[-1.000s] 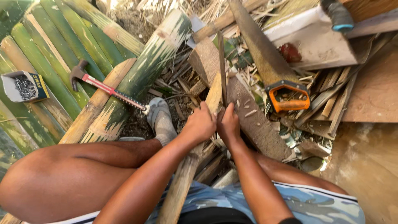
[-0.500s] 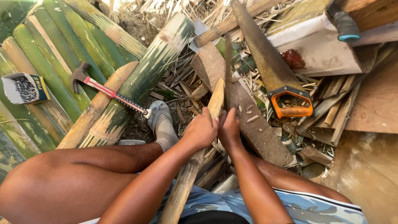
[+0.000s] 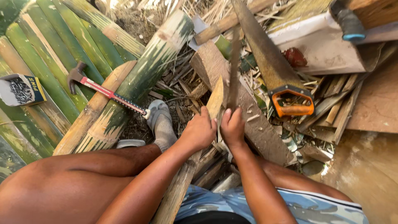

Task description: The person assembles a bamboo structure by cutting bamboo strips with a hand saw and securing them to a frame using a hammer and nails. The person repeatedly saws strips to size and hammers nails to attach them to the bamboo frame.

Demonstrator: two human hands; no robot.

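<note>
Since earlier, both fists crept farther up; my left hand (image 3: pixel 202 132) clamped the bamboo slat (image 3: pixel 215 99), long axis near-to-far; my right hand (image 3: pixel 232 127) gripped the blade (image 3: pixel 233 70) alongside.

Bare arms and bare legs, blue-and-white patterned shorts (image 3: pixel 323 205), and a grey sock (image 3: pixel 161 124) on one foot.

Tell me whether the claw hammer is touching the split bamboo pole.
Touching. The head view shows the claw hammer lying flat across the split bamboo pole, its red handle resting on the surface with no gap.
</note>
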